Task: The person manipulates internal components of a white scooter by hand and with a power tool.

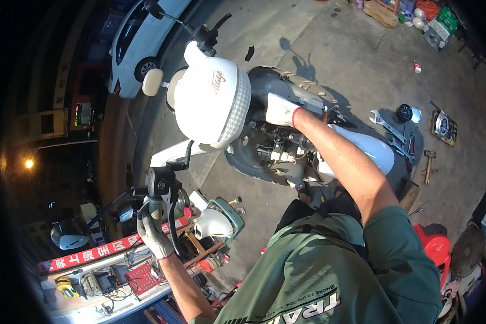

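A white scooter front (208, 102) with its handlebar stands before me, its body opened up around dark inner parts (272, 151). My left hand (153, 229), in a pale glove with dark fingers, is closed round the left handlebar grip (156, 208), below the black lever mount (159, 181). My right hand (281, 109), gloved in white with a red cuff, reaches into the opened body just right of the headlamp housing; its fingertips are hidden. A long white panel (364, 151) lies to the right of the inner parts.
Wrenches (389, 127), a hammer (428, 167) and small containers (404, 112) lie on the concrete floor at right. A white car (129, 54) is at upper left. A cluttered bench (94, 294) runs along lower left. A red plastic object (432, 243) and more clutter sit at lower right.
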A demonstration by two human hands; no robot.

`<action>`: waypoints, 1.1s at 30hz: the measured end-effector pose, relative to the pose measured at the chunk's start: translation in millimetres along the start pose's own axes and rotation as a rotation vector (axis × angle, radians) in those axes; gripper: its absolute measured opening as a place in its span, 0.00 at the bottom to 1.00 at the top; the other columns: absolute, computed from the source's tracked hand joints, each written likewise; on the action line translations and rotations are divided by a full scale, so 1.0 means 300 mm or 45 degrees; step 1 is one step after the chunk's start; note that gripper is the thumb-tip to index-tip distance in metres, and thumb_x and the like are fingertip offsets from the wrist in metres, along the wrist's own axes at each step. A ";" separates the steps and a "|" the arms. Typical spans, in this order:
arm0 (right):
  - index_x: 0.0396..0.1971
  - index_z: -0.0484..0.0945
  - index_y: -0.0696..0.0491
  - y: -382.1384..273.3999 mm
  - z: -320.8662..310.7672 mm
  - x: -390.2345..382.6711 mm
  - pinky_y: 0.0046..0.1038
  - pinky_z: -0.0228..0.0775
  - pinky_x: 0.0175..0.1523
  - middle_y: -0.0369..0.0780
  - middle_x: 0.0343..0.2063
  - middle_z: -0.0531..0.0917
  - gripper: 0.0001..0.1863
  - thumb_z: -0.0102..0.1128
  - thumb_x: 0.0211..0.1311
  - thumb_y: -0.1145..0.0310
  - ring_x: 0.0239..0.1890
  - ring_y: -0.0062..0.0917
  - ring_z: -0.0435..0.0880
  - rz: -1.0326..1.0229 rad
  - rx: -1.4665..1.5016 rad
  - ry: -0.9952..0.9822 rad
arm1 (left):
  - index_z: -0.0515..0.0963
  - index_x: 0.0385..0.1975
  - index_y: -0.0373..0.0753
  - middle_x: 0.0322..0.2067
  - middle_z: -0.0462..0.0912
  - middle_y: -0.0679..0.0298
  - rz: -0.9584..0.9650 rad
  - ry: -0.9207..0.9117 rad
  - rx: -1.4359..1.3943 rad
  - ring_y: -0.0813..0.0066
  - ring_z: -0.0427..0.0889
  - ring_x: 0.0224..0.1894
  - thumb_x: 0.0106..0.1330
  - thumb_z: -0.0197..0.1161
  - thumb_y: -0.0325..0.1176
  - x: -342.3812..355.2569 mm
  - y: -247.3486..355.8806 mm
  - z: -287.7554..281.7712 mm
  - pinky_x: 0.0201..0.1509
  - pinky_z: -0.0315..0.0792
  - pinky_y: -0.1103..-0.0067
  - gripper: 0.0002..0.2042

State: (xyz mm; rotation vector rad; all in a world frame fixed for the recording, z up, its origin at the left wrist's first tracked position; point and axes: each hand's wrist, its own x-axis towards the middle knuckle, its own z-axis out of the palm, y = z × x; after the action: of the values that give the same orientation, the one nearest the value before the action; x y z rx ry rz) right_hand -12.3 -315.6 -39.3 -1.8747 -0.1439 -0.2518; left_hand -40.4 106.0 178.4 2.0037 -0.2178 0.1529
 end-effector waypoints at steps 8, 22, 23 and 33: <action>0.48 0.76 0.55 0.006 0.051 -0.078 0.39 0.71 0.48 0.51 0.41 0.82 0.18 0.58 0.60 0.64 0.45 0.45 0.80 -0.017 0.054 0.283 | 0.74 0.50 0.31 0.45 0.79 0.59 -0.015 0.045 -0.068 0.75 0.78 0.46 0.71 0.53 0.41 0.000 -0.007 -0.002 0.52 0.71 0.78 0.18; 0.51 0.77 0.48 0.028 -0.004 0.032 0.36 0.70 0.54 0.46 0.46 0.82 0.19 0.57 0.61 0.58 0.48 0.39 0.80 0.057 -0.034 -0.075 | 0.75 0.48 0.32 0.41 0.80 0.60 -0.002 0.041 0.004 0.75 0.79 0.43 0.71 0.53 0.42 0.015 -0.004 0.029 0.48 0.73 0.79 0.18; 0.51 0.77 0.48 0.024 -0.001 0.027 0.36 0.70 0.54 0.46 0.46 0.82 0.19 0.57 0.61 0.58 0.48 0.39 0.80 0.035 -0.030 -0.082 | 0.75 0.47 0.32 0.40 0.80 0.61 -0.002 0.039 -0.026 0.76 0.79 0.41 0.70 0.53 0.42 0.017 -0.005 0.033 0.47 0.73 0.80 0.18; 0.51 0.76 0.50 0.054 -0.003 0.013 0.33 0.72 0.47 0.46 0.41 0.83 0.20 0.55 0.57 0.65 0.43 0.37 0.81 0.029 -0.101 -0.208 | 0.77 0.43 0.32 0.27 0.77 0.71 -0.004 0.026 0.009 0.87 0.68 0.26 0.71 0.52 0.45 0.037 -0.041 0.010 0.33 0.64 0.88 0.19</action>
State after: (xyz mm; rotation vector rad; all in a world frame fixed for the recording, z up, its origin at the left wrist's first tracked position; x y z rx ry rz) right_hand -5.1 -321.6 -53.1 -1.9738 -0.2269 -0.0893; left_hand -26.8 107.5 168.6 2.0082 -0.2012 0.1726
